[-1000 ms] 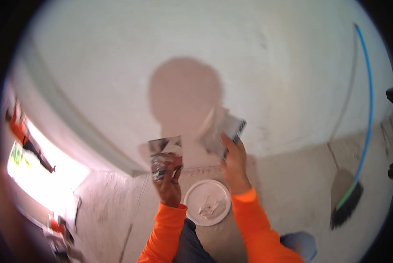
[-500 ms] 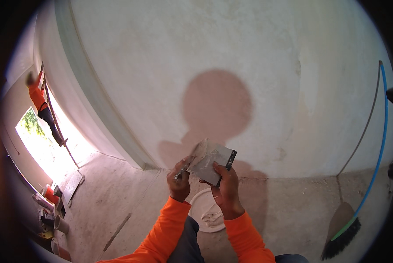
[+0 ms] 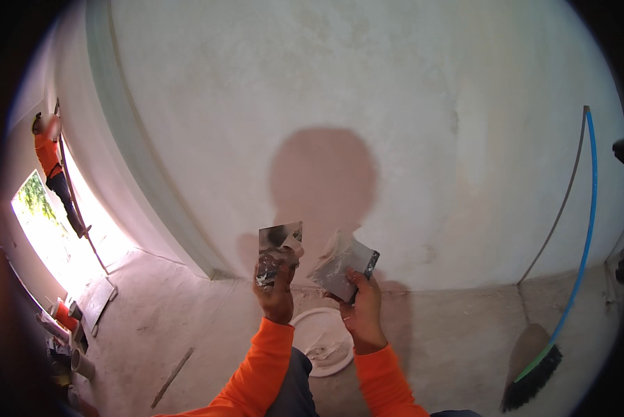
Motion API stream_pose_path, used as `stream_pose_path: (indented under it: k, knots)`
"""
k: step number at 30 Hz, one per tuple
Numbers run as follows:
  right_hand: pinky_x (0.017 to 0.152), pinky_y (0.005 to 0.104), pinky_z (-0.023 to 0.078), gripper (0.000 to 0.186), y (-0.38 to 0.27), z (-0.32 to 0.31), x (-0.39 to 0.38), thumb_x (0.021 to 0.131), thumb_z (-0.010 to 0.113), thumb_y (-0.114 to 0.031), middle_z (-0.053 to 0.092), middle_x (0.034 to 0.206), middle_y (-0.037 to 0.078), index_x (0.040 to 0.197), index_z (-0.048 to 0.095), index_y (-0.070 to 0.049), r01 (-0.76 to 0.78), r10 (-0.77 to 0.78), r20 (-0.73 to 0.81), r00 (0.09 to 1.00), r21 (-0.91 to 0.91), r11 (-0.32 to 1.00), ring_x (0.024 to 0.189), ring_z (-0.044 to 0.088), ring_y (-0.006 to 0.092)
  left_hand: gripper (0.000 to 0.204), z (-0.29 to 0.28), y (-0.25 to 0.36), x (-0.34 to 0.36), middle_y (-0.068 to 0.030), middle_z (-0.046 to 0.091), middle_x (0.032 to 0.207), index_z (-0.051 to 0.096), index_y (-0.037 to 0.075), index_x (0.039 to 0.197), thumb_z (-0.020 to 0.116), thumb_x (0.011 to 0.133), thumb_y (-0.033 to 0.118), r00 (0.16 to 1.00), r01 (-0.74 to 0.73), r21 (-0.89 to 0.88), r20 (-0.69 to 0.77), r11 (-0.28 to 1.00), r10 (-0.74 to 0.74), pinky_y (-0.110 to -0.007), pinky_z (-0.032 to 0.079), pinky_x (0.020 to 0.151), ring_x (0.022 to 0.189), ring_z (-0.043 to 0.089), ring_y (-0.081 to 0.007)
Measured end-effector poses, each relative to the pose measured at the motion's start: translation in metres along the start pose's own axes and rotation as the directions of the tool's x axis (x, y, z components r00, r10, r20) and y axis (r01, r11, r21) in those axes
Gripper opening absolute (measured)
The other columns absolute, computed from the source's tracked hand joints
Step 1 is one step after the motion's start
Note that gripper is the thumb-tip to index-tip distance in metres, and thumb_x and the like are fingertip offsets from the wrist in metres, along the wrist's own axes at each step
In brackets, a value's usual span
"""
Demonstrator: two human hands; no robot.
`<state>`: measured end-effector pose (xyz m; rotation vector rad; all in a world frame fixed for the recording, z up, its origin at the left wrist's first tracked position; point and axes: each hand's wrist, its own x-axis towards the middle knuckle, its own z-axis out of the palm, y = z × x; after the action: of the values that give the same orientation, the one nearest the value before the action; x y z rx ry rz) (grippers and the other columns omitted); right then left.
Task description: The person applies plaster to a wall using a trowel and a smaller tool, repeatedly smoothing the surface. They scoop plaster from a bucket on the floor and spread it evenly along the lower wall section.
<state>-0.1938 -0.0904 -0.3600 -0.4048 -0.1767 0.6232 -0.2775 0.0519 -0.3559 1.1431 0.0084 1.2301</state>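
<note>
My left hand [image 3: 276, 300] is closed around a putty knife [image 3: 273, 236], its shiny, smeared blade turned upward. A lump of pale paste clings to the blade's right side. Just to the right, my right hand [image 3: 365, 316] grips a wide scraper [image 3: 346, 270] with a dark strip along one edge. Pale paste coats the scraper's left end, and my thumb lies on its face. The two blades are apart. Below both hands a round white tub [image 3: 296, 325] on the floor holds more of the pale paste.
A plastered wall [image 3: 423, 104] rises in front of me. At the right, a broom [image 3: 591, 181] with a blue handle leans on it. At far left another person [image 3: 51, 156] stands on a ladder [image 3: 75, 194]. Buckets [image 3: 82, 363] and other items crowd the lower left floor.
My left hand has drawn its putty knife leftward off the scraper and turned the blade upright. The right hand still holds the scraper. The whole view has shifted slightly.
</note>
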Motion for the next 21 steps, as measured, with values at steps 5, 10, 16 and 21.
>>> stream_pose_path:
  k: [5, 10, 16, 21]
  knots:
    - [0.073, 0.0442, 0.067, 0.037, 0.025, -0.002, -0.006, 0.099, 0.063, -0.011, 0.066, 0.118, 0.014, 0.133, 0.053, -0.001, -0.023, 0.023, 0.035, 0.999, 0.004, 1.0, 0.102, 0.072, 0.0292, 0.036, 0.007, 0.002, -0.005, -0.0109, 0.064, 0.129, 0.054, 0.008, 0.135, 0.061, 0.1, 0.0, 0.994, 0.106, -0.132, -0.006, 0.986, -0.108, -0.036, 0.059, 0.093, 0.114, 0.067, -0.0243]
    - [0.077, 0.0449, 0.068, 0.039, 0.029, 0.0, -0.001, 0.1, 0.065, -0.009, 0.065, 0.121, 0.015, 0.136, 0.052, 0.001, 0.012, -0.01, 0.07, 0.998, -0.022, 1.0, 0.102, 0.072, 0.0292, 0.031, 0.008, 0.007, -0.011, -0.0103, 0.065, 0.126, 0.055, 0.009, 0.133, 0.06, 0.103, 0.006, 0.983, 0.184, -0.188, 0.049, 0.965, -0.178, -0.037, 0.058, 0.093, 0.112, 0.067, -0.0235]
    - [0.074, 0.044, 0.068, 0.036, 0.018, 0.014, 0.004, 0.099, 0.067, -0.009, 0.068, 0.117, 0.015, 0.131, 0.055, 0.002, 0.086, -0.085, 0.008, 0.996, -0.031, 0.996, 0.099, 0.073, 0.0295, 0.029, -0.01, 0.01, -0.008, -0.0092, 0.064, 0.122, 0.056, 0.008, 0.131, 0.061, 0.103, 0.007, 0.943, 0.177, -0.068, 0.297, 0.982, -0.149, -0.038, 0.057, 0.095, 0.113, 0.065, -0.0221]
    - [0.069, 0.0404, 0.069, 0.033, -0.026, 0.012, 0.01, 0.097, 0.068, -0.006, 0.069, 0.116, 0.014, 0.127, 0.058, 0.003, 0.21, -0.211, 0.06, 0.976, 0.03, 0.977, 0.094, 0.074, 0.0273, 0.034, -0.015, 0.003, -0.014, -0.0082, 0.063, 0.124, 0.054, 0.007, 0.136, 0.06, 0.103, 0.003, 0.911, 0.211, 0.025, 0.356, 0.977, -0.206, -0.04, 0.056, 0.099, 0.114, 0.065, -0.0231]
